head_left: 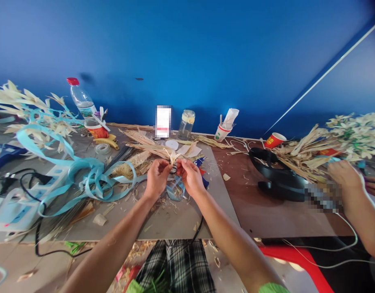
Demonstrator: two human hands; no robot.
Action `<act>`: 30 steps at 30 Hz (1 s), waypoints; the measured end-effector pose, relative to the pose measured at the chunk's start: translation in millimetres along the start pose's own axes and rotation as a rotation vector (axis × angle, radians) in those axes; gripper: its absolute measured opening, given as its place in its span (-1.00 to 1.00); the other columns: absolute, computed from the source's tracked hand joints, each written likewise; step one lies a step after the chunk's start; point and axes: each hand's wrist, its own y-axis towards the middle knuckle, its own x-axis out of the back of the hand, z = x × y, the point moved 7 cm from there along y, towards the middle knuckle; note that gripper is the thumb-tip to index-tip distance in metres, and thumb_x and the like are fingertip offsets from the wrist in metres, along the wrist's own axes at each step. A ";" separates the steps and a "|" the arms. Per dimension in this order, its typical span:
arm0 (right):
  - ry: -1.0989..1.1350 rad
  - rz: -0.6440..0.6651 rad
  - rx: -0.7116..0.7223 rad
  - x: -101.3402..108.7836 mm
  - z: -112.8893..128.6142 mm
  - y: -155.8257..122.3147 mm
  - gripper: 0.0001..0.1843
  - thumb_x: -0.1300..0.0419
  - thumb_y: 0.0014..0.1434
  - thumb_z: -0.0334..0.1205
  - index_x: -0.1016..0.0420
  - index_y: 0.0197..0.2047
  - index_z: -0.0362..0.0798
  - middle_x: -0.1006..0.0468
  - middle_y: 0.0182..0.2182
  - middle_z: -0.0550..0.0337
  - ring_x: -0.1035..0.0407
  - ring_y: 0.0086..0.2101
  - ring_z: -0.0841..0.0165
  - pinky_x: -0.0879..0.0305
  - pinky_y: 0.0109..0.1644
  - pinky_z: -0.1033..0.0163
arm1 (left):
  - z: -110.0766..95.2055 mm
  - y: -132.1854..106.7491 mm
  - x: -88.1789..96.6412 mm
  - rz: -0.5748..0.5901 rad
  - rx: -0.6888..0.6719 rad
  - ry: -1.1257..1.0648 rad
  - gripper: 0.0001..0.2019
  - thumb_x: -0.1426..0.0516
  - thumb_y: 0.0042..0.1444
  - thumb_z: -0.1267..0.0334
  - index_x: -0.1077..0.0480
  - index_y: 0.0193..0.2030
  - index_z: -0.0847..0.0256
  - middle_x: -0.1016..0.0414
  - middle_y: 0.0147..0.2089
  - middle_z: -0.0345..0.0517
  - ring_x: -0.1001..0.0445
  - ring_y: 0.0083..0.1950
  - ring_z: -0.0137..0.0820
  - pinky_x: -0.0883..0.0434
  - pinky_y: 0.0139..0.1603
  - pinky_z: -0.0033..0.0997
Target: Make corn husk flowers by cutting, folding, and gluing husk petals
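Note:
My left hand point(158, 176) and my right hand point(190, 175) are close together above the table. Between their closed fingertips is a small cream-coloured flower point(172, 155) that looks made of dried husk, its pointed petals upward. The lower part of the flower is hidden by my fingers. Just behind it lie dry husk strips point(141, 140) and a white disc point(172, 144). Below my hands is a scrap of light-blue ribbon point(174, 191) among small shavings. A curled light-blue ribbon point(92, 181) spreads to the left of my left hand.
At left are a power strip point(49, 185), a bottle point(83, 99) and finished husk flowers point(31, 106). A lit screen point(163, 122), a jar point(186, 125) and a cup point(222, 133) stand along the blue wall. A co-worker's hand point(343, 175) is at right, near a black object point(279, 179).

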 end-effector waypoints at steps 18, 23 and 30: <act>-0.044 0.048 0.023 -7.0 0.5 0.5 -0.70 -0.40 -0.26 -0.18 -0.36 -0.52 -0.05 -0.40 -0.51 0.32 -0.23 -0.46 0.45 -0.17 -0.30 0.29 | -0.8 -3.6 -7.5 0.107 0.026 -0.036 -0.83 -0.14 0.06 0.18 -0.37 -0.30 0.24 -0.38 -0.46 -0.23 -0.28 -0.56 -0.54 -0.24 -0.54 -0.53; -0.052 0.078 0.096 -7.5 4.9 -0.3 -0.76 -0.39 -0.20 -0.17 -0.41 -0.52 -0.04 -0.40 -0.48 0.29 -0.26 -0.40 0.42 -0.22 -0.24 0.27 | 2.8 -1.2 -11.7 0.181 0.147 -0.195 -0.75 -0.20 0.00 0.09 -0.44 -0.32 0.26 -0.31 -0.58 -0.28 -0.20 -0.61 -0.56 -0.14 -0.58 -0.52; -0.105 0.142 0.104 -12.6 9.0 -3.4 -0.79 -0.40 -0.19 -0.15 -0.58 -0.42 0.00 -0.46 -0.35 0.22 -0.32 -0.24 0.34 -0.28 -0.12 0.22 | 13.3 -4.3 -21.0 0.353 0.379 -0.493 -0.77 -0.31 -0.14 0.15 -0.47 -0.40 0.26 -0.40 -0.49 -0.20 -0.33 -0.45 -0.50 -0.28 -0.37 -0.48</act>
